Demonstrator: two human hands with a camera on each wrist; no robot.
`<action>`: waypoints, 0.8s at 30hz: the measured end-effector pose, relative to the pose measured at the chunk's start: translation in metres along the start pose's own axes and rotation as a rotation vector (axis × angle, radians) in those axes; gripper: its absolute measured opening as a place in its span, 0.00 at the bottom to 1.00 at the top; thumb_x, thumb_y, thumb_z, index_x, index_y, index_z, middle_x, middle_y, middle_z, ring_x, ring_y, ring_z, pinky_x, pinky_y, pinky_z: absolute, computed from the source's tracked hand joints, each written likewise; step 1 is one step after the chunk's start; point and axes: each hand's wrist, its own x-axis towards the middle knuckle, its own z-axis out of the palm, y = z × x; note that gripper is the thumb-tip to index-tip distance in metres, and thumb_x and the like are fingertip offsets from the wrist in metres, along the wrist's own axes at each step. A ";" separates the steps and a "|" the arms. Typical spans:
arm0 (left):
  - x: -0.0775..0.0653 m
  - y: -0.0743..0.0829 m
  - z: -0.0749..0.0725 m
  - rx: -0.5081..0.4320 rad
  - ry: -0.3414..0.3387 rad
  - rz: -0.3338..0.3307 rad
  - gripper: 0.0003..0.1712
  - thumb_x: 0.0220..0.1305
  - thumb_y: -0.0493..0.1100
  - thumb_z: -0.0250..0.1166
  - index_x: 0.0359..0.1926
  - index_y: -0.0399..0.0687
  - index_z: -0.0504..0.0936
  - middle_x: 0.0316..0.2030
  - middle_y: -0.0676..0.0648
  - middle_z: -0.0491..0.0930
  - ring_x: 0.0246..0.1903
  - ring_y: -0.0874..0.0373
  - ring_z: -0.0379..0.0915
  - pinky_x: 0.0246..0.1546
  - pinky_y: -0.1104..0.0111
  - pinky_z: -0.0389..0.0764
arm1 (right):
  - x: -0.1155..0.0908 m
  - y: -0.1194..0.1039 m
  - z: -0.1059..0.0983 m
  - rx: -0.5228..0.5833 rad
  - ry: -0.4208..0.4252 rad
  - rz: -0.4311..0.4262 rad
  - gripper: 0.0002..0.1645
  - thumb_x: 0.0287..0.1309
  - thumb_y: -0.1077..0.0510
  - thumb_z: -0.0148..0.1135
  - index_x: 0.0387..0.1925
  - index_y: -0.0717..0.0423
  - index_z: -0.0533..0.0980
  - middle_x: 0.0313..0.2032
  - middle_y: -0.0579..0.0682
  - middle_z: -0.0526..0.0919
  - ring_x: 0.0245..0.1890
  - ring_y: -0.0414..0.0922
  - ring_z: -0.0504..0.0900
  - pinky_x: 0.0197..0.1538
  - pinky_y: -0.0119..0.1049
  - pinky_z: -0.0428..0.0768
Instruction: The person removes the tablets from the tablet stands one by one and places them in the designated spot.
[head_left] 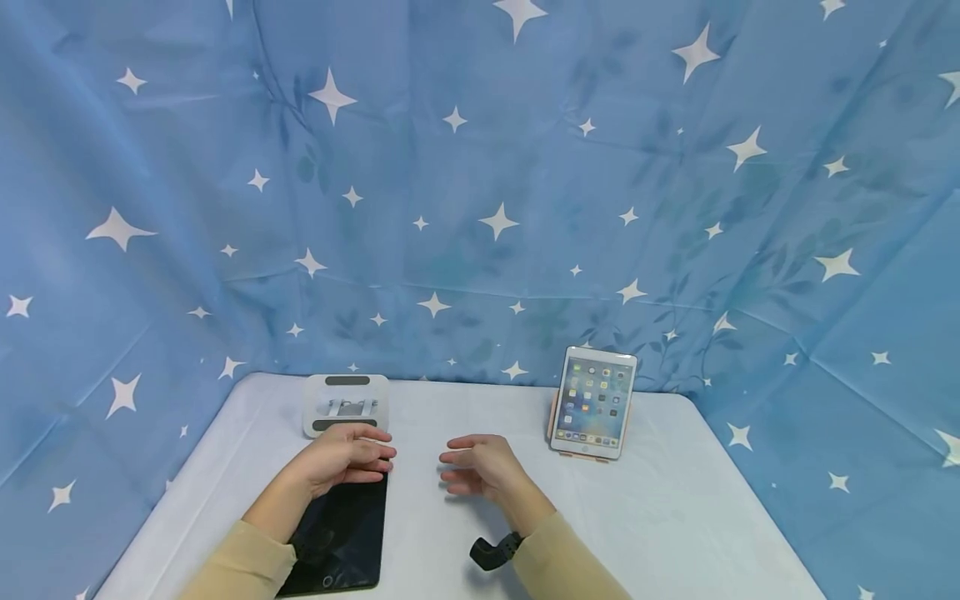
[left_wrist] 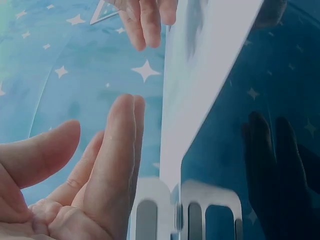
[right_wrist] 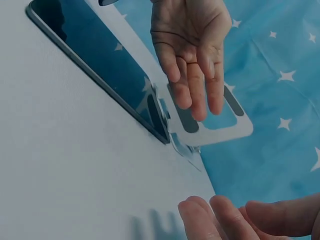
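Note:
My left hand (head_left: 341,458) hovers over the far end of a dark-screened tablet (head_left: 347,533), its fingers loosely extended and holding nothing. The tablet lies flat at the near left of the table, and its glossy screen mirrors the hand in the left wrist view. Just beyond that hand is a white stand (head_left: 347,406) with dark grey pads and a cut-out middle. My right hand (head_left: 483,471), also holding nothing, is raised above the white cloth, palm toward the left hand. In the right wrist view, the left hand (right_wrist: 192,65) overlaps the stand (right_wrist: 225,134).
A small white tablet (head_left: 592,404) with a lit screen of app icons leans on a pinkish stand (head_left: 552,415) at the back right. White cloth covers the table (head_left: 675,517). A blue curtain (head_left: 480,167) with white stars encloses the back and sides.

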 end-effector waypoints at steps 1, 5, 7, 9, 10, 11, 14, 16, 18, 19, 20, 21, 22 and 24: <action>0.002 0.000 0.002 -0.005 0.000 0.001 0.33 0.80 0.36 0.58 0.76 0.20 0.61 0.68 0.24 0.76 0.59 0.45 0.87 0.58 0.56 0.90 | -0.001 0.000 -0.004 0.001 0.002 -0.002 0.25 0.68 0.65 0.67 0.64 0.65 0.79 0.49 0.57 0.92 0.34 0.45 0.93 0.38 0.41 0.94; 0.011 -0.001 0.012 -0.015 0.007 0.003 0.32 0.80 0.35 0.58 0.75 0.20 0.62 0.67 0.25 0.78 0.57 0.47 0.88 0.57 0.57 0.91 | -0.006 0.000 -0.018 0.020 0.005 -0.009 0.27 0.68 0.65 0.67 0.66 0.66 0.78 0.49 0.57 0.92 0.35 0.45 0.93 0.38 0.40 0.94; 0.015 0.000 0.017 -0.013 0.005 0.004 0.31 0.79 0.35 0.59 0.75 0.20 0.63 0.66 0.26 0.78 0.57 0.47 0.88 0.57 0.57 0.91 | -0.009 -0.001 -0.025 0.031 0.008 -0.013 0.28 0.68 0.65 0.67 0.67 0.67 0.77 0.50 0.57 0.92 0.36 0.45 0.93 0.38 0.40 0.94; 0.018 0.001 0.023 -0.010 0.003 0.004 0.31 0.79 0.34 0.59 0.75 0.20 0.63 0.66 0.26 0.79 0.58 0.45 0.88 0.56 0.58 0.91 | -0.013 -0.001 -0.032 0.040 0.014 -0.014 0.29 0.68 0.64 0.67 0.68 0.67 0.76 0.50 0.56 0.92 0.36 0.46 0.93 0.38 0.40 0.94; 0.018 0.001 0.025 -0.012 0.004 0.001 0.31 0.79 0.34 0.59 0.75 0.20 0.64 0.66 0.26 0.79 0.58 0.45 0.88 0.56 0.58 0.91 | -0.014 -0.001 -0.035 0.041 0.018 -0.015 0.29 0.68 0.64 0.67 0.68 0.67 0.76 0.50 0.56 0.92 0.37 0.46 0.94 0.39 0.40 0.94; 0.019 0.002 0.028 -0.012 0.004 -0.002 0.31 0.79 0.34 0.59 0.74 0.21 0.64 0.66 0.26 0.79 0.58 0.44 0.88 0.56 0.58 0.91 | -0.015 -0.001 -0.037 0.042 0.020 -0.016 0.29 0.68 0.64 0.67 0.69 0.67 0.75 0.51 0.56 0.92 0.37 0.46 0.94 0.39 0.40 0.94; 0.022 0.002 0.034 -0.017 0.009 -0.008 0.31 0.78 0.34 0.60 0.74 0.22 0.66 0.67 0.27 0.79 0.58 0.44 0.88 0.55 0.59 0.92 | -0.019 0.000 -0.044 0.051 0.026 -0.018 0.30 0.69 0.63 0.67 0.70 0.68 0.74 0.53 0.56 0.92 0.39 0.48 0.94 0.41 0.42 0.94; 0.025 0.002 0.038 -0.023 0.008 -0.007 0.30 0.78 0.35 0.60 0.74 0.24 0.66 0.67 0.28 0.79 0.58 0.44 0.88 0.55 0.59 0.92 | -0.021 0.002 -0.048 0.058 0.026 -0.025 0.31 0.70 0.63 0.67 0.70 0.69 0.73 0.56 0.59 0.90 0.40 0.48 0.94 0.42 0.42 0.94; 0.028 0.001 0.043 -0.028 -0.001 0.001 0.31 0.78 0.35 0.61 0.75 0.24 0.66 0.68 0.27 0.78 0.59 0.43 0.87 0.55 0.59 0.91 | -0.023 0.003 -0.053 0.069 0.028 -0.031 0.32 0.70 0.63 0.67 0.71 0.69 0.72 0.59 0.62 0.89 0.39 0.48 0.94 0.42 0.42 0.94; 0.030 0.001 0.045 -0.031 -0.007 0.007 0.31 0.78 0.35 0.61 0.75 0.25 0.67 0.68 0.27 0.77 0.59 0.43 0.87 0.56 0.58 0.91 | -0.024 0.003 -0.055 0.072 0.028 -0.035 0.32 0.70 0.63 0.66 0.71 0.69 0.72 0.60 0.63 0.88 0.39 0.48 0.94 0.42 0.42 0.94; 0.032 0.001 0.048 -0.035 -0.011 0.011 0.30 0.78 0.35 0.61 0.75 0.25 0.67 0.69 0.27 0.77 0.59 0.43 0.87 0.56 0.58 0.91 | -0.026 0.004 -0.058 0.074 0.029 -0.038 0.32 0.70 0.64 0.66 0.72 0.70 0.71 0.61 0.64 0.87 0.39 0.47 0.94 0.42 0.42 0.94; 0.034 0.001 0.050 -0.039 -0.013 0.013 0.31 0.78 0.35 0.61 0.75 0.25 0.67 0.69 0.27 0.77 0.59 0.43 0.87 0.56 0.57 0.91 | -0.028 0.004 -0.061 0.078 0.030 -0.042 0.33 0.70 0.64 0.66 0.72 0.70 0.71 0.61 0.64 0.87 0.39 0.47 0.94 0.41 0.42 0.94; 0.035 0.000 0.052 -0.042 -0.014 0.014 0.30 0.78 0.35 0.62 0.75 0.25 0.67 0.69 0.27 0.77 0.59 0.43 0.87 0.56 0.57 0.91 | -0.029 0.004 -0.065 0.081 0.032 -0.044 0.33 0.70 0.64 0.66 0.72 0.70 0.70 0.61 0.64 0.87 0.39 0.47 0.94 0.41 0.42 0.94; 0.039 -0.001 0.056 -0.049 -0.017 0.019 0.30 0.77 0.35 0.62 0.74 0.26 0.68 0.68 0.28 0.78 0.59 0.43 0.88 0.56 0.57 0.91 | -0.033 0.004 -0.072 0.082 0.043 -0.046 0.33 0.70 0.64 0.66 0.72 0.71 0.70 0.61 0.64 0.87 0.39 0.47 0.94 0.41 0.41 0.94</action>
